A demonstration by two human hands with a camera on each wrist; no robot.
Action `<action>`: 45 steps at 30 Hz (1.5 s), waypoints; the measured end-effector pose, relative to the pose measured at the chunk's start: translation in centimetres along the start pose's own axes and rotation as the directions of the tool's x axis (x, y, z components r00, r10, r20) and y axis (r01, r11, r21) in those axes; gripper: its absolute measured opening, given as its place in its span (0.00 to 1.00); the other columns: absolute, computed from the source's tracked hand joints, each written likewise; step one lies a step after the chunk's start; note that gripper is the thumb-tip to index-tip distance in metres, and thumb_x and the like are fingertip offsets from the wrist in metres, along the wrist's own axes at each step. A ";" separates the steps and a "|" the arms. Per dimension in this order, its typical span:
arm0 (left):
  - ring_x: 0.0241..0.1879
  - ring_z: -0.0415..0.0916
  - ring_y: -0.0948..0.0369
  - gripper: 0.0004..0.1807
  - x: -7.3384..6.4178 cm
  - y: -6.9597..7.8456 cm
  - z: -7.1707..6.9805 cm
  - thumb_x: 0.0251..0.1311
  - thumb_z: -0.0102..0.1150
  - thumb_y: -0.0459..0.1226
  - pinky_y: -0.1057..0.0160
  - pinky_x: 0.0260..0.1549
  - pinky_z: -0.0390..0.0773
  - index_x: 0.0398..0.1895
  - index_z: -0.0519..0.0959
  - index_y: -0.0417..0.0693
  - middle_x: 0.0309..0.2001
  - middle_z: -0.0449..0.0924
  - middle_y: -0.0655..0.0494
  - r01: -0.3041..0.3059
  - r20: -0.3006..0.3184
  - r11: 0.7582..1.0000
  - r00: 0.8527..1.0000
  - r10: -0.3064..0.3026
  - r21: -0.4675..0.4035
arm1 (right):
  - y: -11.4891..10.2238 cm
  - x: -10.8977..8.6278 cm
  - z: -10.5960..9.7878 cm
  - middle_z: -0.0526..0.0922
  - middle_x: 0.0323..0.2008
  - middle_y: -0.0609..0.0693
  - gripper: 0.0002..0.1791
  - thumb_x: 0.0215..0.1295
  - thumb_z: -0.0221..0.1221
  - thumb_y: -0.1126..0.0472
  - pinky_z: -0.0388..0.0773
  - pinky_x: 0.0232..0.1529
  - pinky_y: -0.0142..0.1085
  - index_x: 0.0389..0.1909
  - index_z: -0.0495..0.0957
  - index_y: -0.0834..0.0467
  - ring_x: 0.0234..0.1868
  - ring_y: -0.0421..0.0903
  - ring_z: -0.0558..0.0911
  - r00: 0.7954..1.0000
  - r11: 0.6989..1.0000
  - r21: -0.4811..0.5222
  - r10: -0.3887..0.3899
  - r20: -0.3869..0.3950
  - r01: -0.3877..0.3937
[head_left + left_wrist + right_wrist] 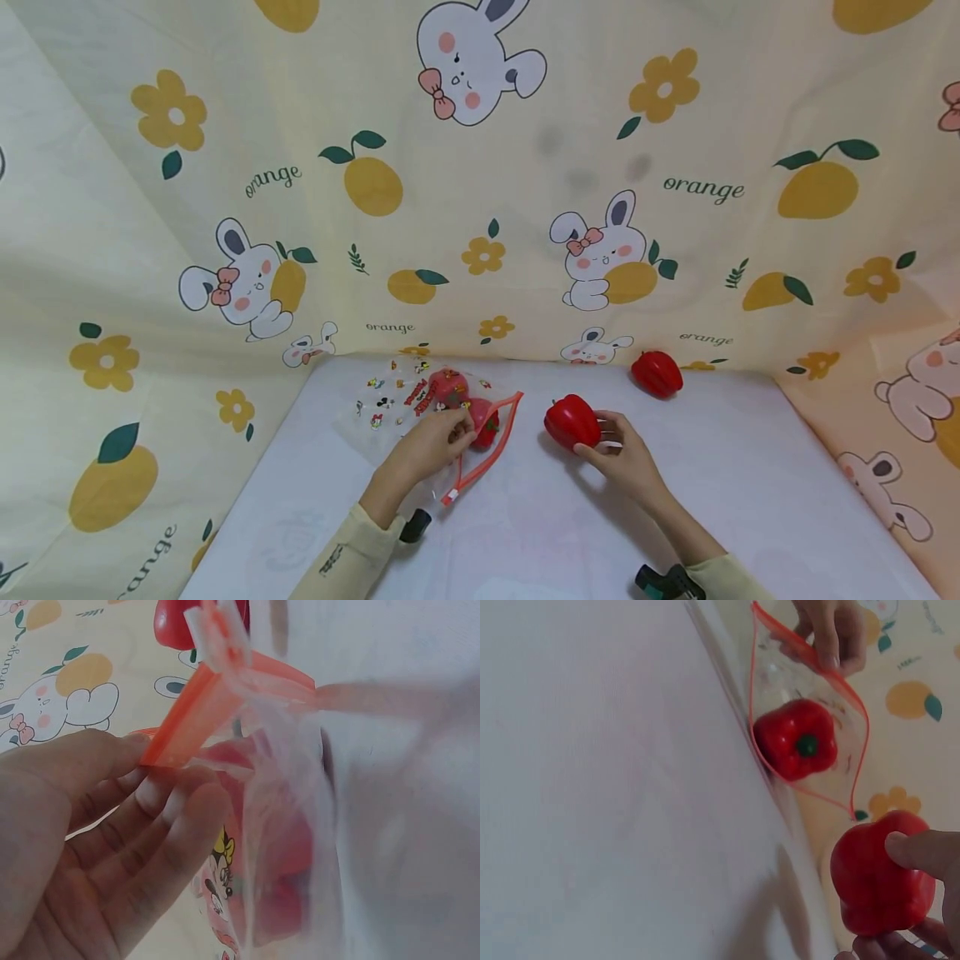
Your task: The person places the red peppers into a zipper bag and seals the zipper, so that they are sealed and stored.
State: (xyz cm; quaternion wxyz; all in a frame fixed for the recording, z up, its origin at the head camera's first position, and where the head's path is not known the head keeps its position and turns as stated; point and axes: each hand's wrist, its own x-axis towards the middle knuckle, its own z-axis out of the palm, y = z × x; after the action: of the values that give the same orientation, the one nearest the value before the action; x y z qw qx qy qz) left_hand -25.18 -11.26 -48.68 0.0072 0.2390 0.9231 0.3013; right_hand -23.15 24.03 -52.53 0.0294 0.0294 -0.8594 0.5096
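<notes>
Gaping, the clear bag [396,410] holds red peppers [787,739].

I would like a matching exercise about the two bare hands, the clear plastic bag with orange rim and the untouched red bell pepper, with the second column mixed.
1. Left hand
2. Right hand
3. Clear plastic bag with orange rim
4. Untouched red bell pepper

A. lies at the white tabletop's back right
B. pinches the orange rim
C. contains a green-stemmed red bell pepper
D. grips another red bell pepper

Pairs: 1-B, 2-D, 3-C, 4-A
</notes>
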 end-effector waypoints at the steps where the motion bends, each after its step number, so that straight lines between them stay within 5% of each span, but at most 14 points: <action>1: 0.34 0.72 0.65 0.04 0.0 0.0 0.0 0.73 0.68 0.38 0.67 0.34 0.75 0.42 0.81 0.54 0.31 0.75 0.64 0.002 0.000 1.000 1.000 -0.002 0.000 | -0.1 -0.1 0.1 0.78 0.65 0.62 0.42 0.65 0.76 0.56 0.79 0.49 0.26 0.74 0.66 0.60 0.62 0.59 0.79 1.000 1.000 0.005 -0.007 0.003 0.007; 27: 0.35 0.74 0.63 0.03 0.4 0.3 -0.4 0.74 0.67 0.39 0.66 0.33 0.77 0.42 0.81 0.56 0.32 0.77 0.64 0.019 0.018 1.000 1.000 -0.018 -0.019 | -1.7 -1.6 4.0 0.85 0.58 0.54 0.38 0.61 0.79 0.58 0.85 0.52 0.36 0.71 0.75 0.56 0.54 0.50 0.84 0.984 0.993 0.086 -0.094 0.155 0.081; 32: 0.36 0.74 0.63 0.04 0.2 0.4 -0.2 0.73 0.68 0.40 0.67 0.34 0.78 0.43 0.81 0.57 0.32 0.77 0.64 0.034 0.023 0.999 0.999 -0.034 -0.023 | -2.1 -1.7 4.8 0.85 0.59 0.55 0.38 0.61 0.78 0.58 0.84 0.53 0.34 0.71 0.75 0.56 0.56 0.52 0.83 0.972 0.990 0.095 -0.122 0.199 0.105; 45: 0.37 0.75 0.62 0.04 0.0 0.3 -0.2 0.73 0.69 0.40 0.67 0.35 0.80 0.43 0.81 0.57 0.34 0.78 0.65 0.020 0.009 0.999 1.000 -0.020 -0.042 | -2.8 -1.5 6.7 0.84 0.61 0.55 0.36 0.64 0.76 0.57 0.85 0.56 0.45 0.72 0.74 0.56 0.59 0.55 0.82 0.926 0.968 0.101 -0.248 0.283 0.228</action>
State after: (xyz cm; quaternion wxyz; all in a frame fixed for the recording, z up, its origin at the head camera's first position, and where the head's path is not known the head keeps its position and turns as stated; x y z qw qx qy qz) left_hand -25.08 -11.10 -48.36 0.0192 0.2307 0.9188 0.3198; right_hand -21.61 16.86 -53.44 -0.0380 0.2097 -0.8269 0.5204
